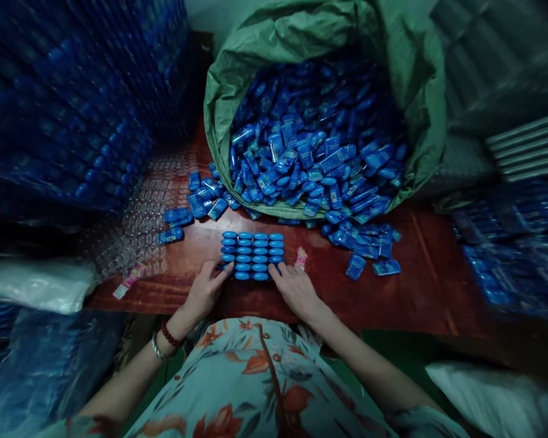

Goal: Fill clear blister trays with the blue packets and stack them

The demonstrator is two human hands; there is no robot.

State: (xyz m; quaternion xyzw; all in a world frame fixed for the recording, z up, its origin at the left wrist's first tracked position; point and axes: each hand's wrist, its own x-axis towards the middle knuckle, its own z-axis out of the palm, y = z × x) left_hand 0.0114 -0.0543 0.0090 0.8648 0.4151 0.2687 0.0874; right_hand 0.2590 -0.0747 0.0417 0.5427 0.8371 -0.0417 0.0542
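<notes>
Lying in columns, long axes left to right, blue packs (243, 250)

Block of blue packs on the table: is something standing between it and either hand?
Nothing visible: the left hand and right hand both touch the block. A pink piece lies to its right, not between.

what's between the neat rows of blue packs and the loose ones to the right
Head view: a small pink-and-white slip on the tabletop, near the neat rows, then bare wood up to the loose packs.
</notes>
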